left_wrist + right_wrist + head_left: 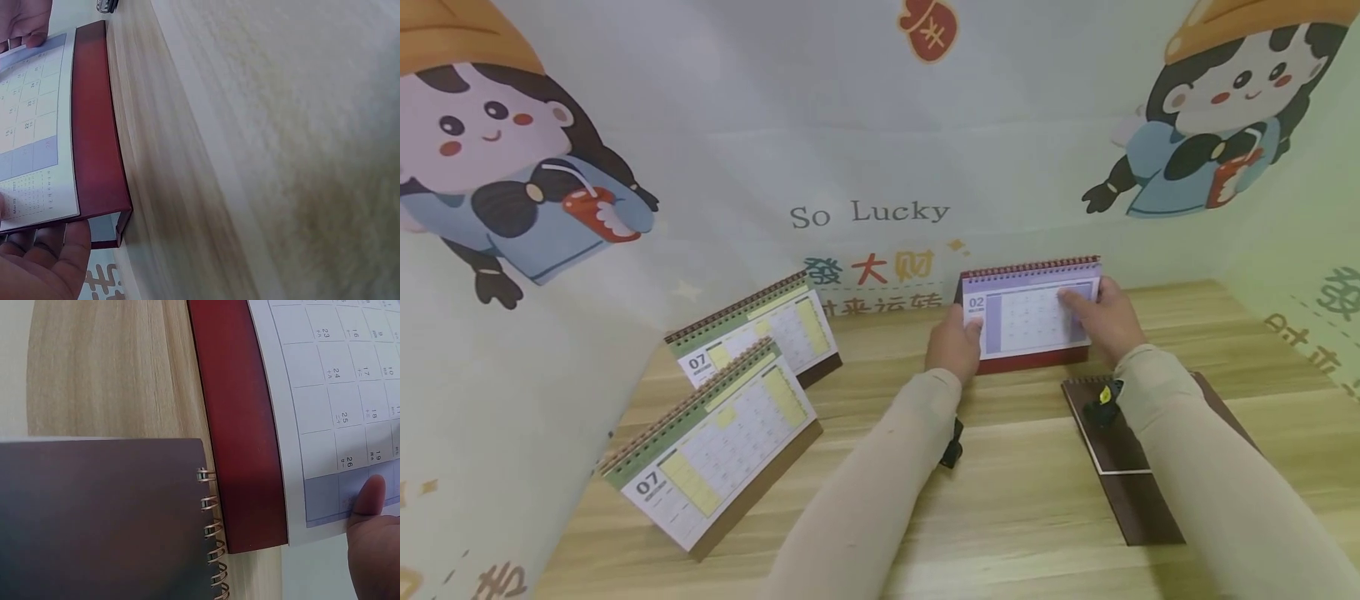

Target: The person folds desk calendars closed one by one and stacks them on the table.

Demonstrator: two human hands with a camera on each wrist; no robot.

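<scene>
A desk calendar (pixel 1030 321) with a purple page marked 02 and a red base (pixel 97 119) stands upright at the back of the table, its spiral binding on top. My left hand (pixel 953 343) grips its left end, fingers behind and thumb at the front. At the opposite end my right hand (pixel 1108 318) holds it, with the thumb pressed on the page's purple column in the right wrist view; the fingers behind are hidden. Close below the red base, a dark brown spiral-bound calendar (pixel 106 512) lies flat, partly covered by my right forearm in the head view.
Two green and yellow desk calendars marked 07 stand tilted on the left: a rear one (pixel 797 333) and a front one (pixel 722 450) overlapping it. A printed cloth wall (pixel 880 150) rises behind the wooden table (pixel 1000 500) and along both sides.
</scene>
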